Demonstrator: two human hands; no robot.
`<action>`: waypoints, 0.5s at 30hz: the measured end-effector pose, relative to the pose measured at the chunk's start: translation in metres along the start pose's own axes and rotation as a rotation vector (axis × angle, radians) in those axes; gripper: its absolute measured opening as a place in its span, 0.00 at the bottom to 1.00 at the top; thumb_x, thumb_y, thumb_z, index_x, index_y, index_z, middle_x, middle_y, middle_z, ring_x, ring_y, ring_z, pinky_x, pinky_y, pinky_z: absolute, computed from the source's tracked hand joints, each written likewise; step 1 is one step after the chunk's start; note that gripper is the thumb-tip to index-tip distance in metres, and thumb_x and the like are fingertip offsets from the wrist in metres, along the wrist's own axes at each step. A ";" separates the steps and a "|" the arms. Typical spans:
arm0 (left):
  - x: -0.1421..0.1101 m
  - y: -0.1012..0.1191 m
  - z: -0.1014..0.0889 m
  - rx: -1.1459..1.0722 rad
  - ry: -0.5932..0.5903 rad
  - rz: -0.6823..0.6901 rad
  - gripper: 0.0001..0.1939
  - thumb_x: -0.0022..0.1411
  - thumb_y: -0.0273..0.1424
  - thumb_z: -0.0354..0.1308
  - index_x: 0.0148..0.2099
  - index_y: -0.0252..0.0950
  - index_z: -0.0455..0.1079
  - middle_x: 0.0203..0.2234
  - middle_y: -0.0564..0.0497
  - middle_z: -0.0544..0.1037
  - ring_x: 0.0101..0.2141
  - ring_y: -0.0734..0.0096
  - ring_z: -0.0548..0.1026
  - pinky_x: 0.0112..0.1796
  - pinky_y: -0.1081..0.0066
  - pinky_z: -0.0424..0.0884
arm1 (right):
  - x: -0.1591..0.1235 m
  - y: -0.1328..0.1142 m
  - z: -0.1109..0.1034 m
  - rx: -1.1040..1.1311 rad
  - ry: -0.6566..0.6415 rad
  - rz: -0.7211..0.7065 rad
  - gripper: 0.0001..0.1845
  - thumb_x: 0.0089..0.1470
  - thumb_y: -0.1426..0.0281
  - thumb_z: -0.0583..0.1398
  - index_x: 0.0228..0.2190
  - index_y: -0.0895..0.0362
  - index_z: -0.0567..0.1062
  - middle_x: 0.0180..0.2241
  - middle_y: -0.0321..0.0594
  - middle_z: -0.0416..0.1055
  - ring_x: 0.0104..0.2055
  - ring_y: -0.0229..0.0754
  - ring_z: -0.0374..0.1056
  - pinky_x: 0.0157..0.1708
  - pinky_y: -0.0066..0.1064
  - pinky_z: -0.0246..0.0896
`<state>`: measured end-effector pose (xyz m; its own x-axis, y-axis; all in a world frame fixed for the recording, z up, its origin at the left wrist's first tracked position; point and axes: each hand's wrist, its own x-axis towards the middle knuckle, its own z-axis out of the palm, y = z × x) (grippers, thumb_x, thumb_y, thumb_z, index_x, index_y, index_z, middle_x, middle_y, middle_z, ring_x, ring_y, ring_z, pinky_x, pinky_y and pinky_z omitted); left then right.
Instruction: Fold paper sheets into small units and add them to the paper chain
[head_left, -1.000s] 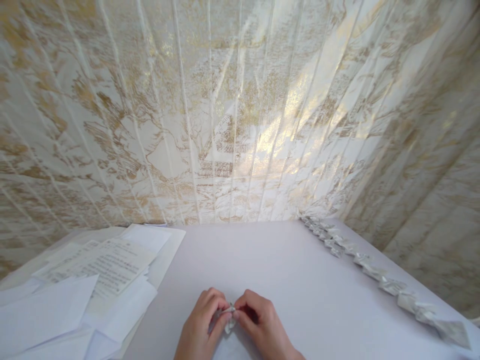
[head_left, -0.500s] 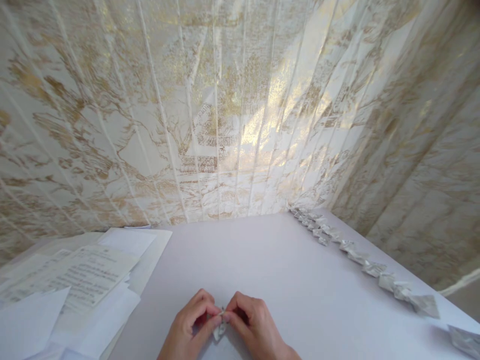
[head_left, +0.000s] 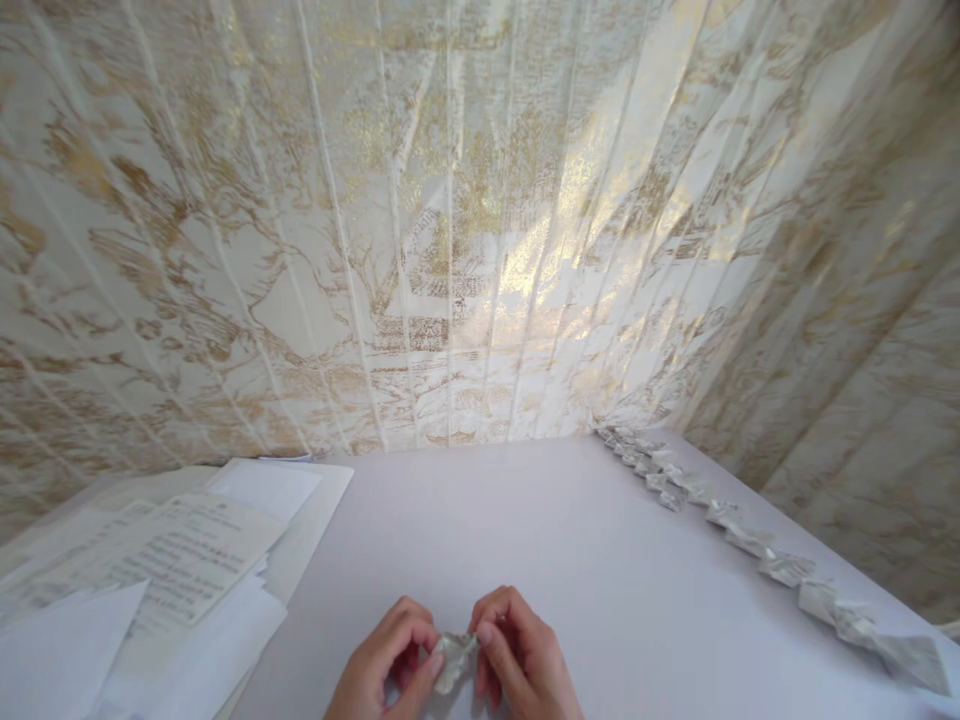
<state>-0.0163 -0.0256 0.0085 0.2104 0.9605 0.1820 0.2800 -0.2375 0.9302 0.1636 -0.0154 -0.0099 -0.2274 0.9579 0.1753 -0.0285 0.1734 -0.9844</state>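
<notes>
Both of my hands meet at the bottom middle of the view, over a white table [head_left: 540,540]. My left hand [head_left: 386,670] and my right hand [head_left: 517,655] pinch a small folded piece of printed paper [head_left: 454,660] between thumbs and fingertips. The fingers of both hands are curled round it. The piece is pale with grey print and looks creased, held just above the tabletop.
A row of several similar small folded paper pieces [head_left: 750,540] runs along the table's right edge. A loose stack of white and printed sheets [head_left: 172,570] lies at the left. A cream and gold curtain [head_left: 465,220] hangs behind and to the right.
My hands have parted slightly and the folded piece now shows more between them. The view has shifted a little; the paper row and sheets stay where they were.
</notes>
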 end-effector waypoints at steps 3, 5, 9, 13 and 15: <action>-0.002 0.002 -0.001 0.168 -0.037 0.049 0.12 0.63 0.39 0.54 0.31 0.39 0.67 0.28 0.55 0.67 0.27 0.74 0.68 0.30 0.77 0.63 | -0.002 -0.007 0.003 0.054 -0.002 0.043 0.21 0.61 0.51 0.54 0.30 0.57 0.66 0.17 0.29 0.62 0.17 0.32 0.56 0.20 0.23 0.53; -0.004 0.003 -0.002 0.225 -0.054 0.048 0.11 0.64 0.38 0.53 0.32 0.40 0.68 0.26 0.56 0.68 0.27 0.74 0.68 0.30 0.78 0.63 | -0.002 -0.011 0.003 0.018 -0.038 0.051 0.19 0.60 0.53 0.56 0.32 0.57 0.68 0.19 0.31 0.64 0.19 0.33 0.59 0.22 0.24 0.56; -0.005 0.002 -0.003 0.248 -0.080 0.030 0.10 0.65 0.37 0.52 0.33 0.40 0.68 0.24 0.57 0.68 0.26 0.74 0.70 0.29 0.78 0.63 | -0.001 -0.017 0.000 -0.204 -0.094 -0.044 0.11 0.57 0.61 0.60 0.31 0.56 0.73 0.28 0.36 0.68 0.26 0.35 0.64 0.27 0.25 0.58; -0.004 0.000 -0.005 0.249 -0.072 0.060 0.12 0.66 0.37 0.52 0.31 0.40 0.68 0.24 0.57 0.69 0.27 0.74 0.70 0.28 0.79 0.62 | 0.001 -0.018 -0.002 -0.293 -0.055 -0.022 0.11 0.55 0.66 0.61 0.23 0.57 0.74 0.26 0.36 0.67 0.26 0.35 0.62 0.26 0.25 0.56; -0.003 -0.001 -0.005 0.221 -0.063 0.082 0.13 0.66 0.38 0.53 0.29 0.40 0.68 0.24 0.57 0.68 0.26 0.75 0.70 0.28 0.79 0.62 | 0.002 -0.018 -0.002 -0.304 -0.034 0.031 0.11 0.53 0.66 0.61 0.21 0.57 0.73 0.23 0.34 0.66 0.24 0.34 0.61 0.24 0.25 0.54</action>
<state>-0.0221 -0.0272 0.0092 0.2971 0.9274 0.2274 0.4562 -0.3470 0.8194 0.1656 -0.0161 0.0082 -0.2563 0.9564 0.1401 0.2704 0.2101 -0.9396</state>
